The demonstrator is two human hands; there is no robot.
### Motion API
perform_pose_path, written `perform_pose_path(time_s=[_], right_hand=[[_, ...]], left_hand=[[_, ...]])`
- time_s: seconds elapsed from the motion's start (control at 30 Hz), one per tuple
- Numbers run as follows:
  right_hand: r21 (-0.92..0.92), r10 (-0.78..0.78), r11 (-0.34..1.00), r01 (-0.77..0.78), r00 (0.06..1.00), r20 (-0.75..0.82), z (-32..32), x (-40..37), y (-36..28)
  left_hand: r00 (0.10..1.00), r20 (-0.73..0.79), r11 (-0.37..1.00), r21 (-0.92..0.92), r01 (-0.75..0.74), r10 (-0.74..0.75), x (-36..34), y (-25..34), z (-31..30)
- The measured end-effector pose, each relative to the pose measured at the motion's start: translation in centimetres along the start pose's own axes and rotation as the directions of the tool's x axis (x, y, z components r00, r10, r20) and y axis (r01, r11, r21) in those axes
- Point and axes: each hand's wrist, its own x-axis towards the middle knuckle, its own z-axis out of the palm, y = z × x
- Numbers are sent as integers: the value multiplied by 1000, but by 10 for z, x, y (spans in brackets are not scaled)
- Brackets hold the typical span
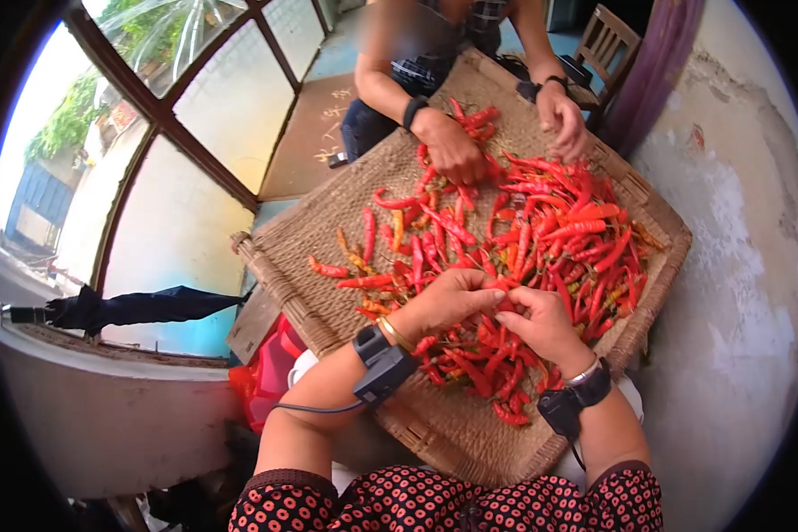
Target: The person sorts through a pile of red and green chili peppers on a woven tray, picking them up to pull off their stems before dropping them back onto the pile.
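A red chili pepper [503, 287] is pinched between my two hands, partly covered by my fingers. My left hand [452, 303] is closed on it from the left, thumb and fingertips together. From the right, my right hand [545, 323] pinches the same pepper, thumb and forefinger meeting the other fingertips. Both hands hover over a heap of red chili peppers [590, 229], with a few orange and yellowish ones mixed in. The heap lies on a large square woven tray [279, 288]. Looser peppers [370, 232] are scattered on the tray's left side.
Across the tray, another person's hand [457, 152] reaches into the peppers; their other hand [566, 124] is over the far right edge. A folded umbrella [146, 309] lies along the window ledge at left. A wall [727, 230] stands close on the right, a wooden chair [610, 44] behind.
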Motion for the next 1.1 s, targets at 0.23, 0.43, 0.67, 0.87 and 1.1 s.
perform_pose_path(time_s=[0.23, 0.43, 0.67, 0.87, 1.1], right_hand=[[-239, 23, 971, 6, 993, 119, -7, 1, 11], [-292, -2, 955, 53, 985, 173, -8, 1, 9], [-91, 107, 992, -90, 972, 209, -7, 1, 1], [-13, 152, 988, -151, 986, 71, -12, 6, 0], [-52, 69, 997, -65, 994, 85, -10, 4, 2]], left_hand=[[911, -341, 944, -149, -295, 231, 17, 20, -41], [892, -160, 479, 875, -70, 422, 21, 0, -59], [906, -157, 97, 987, 129, 394, 27, -21, -37], [923, -278, 305, 932, 193, 266, 4, 29, -38], [974, -211, 966, 256, -29, 85, -14, 51, -56]])
